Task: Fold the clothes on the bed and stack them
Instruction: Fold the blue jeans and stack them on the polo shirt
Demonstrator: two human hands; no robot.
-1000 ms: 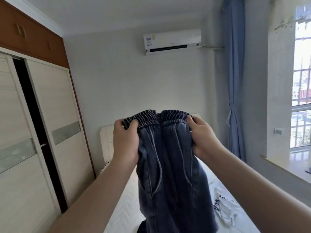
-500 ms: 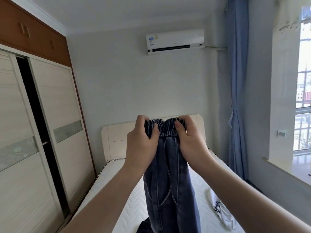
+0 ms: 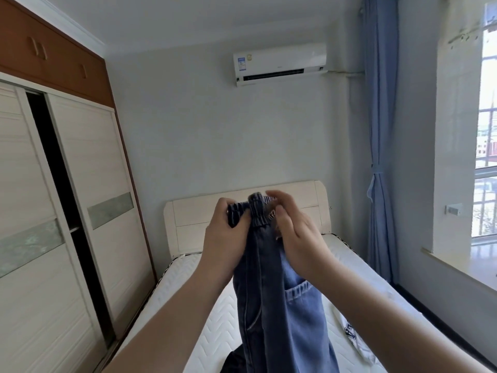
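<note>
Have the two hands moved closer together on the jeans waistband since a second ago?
Yes. The left hand and right hand have closed in, bunching the jeans waistband in front of the headboard.

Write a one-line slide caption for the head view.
Both hands, left and right, hold jeans by the bunched waistband above the bed.

— What's with the jeans (image 3: 274,305)?
— Dark blue denim, elastic waistband bunched at the top, doubled lengthwise and hanging down above the bed (image 3: 215,319). A paler back pocket faces right.
— Any other clothes?
— A white garment with dark lettering (image 3: 352,335) lies crumpled on the mattress, lower right.
</note>
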